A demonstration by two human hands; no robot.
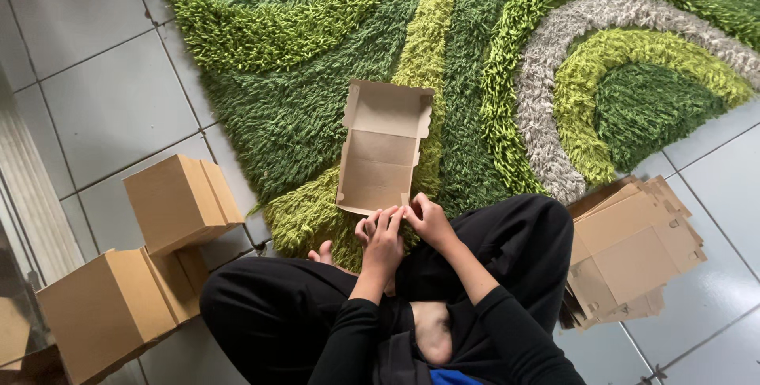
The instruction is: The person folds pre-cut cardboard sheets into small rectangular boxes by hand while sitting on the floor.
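Left hand (381, 235) and right hand (426, 217): close together, fingers pinching the near edge of a flat box blank (383, 147). Blank: brown cardboard, unfolded, lying on the green rug (285, 100) ahead of the crossed legs. Folded boxes (150, 258): on the floor tiles, left. Stack of blanks (633, 246): on the floor, right.

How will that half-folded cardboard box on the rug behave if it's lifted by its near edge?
The half-folded box looks like thin brown card, so probably light. Its far flaps stand unlocked and the base lies open, so it would likely flex or sag rather than stay rigid. Both the left hand and right hand pinch its near edge, suggesting one grip point wouldn't steady it.
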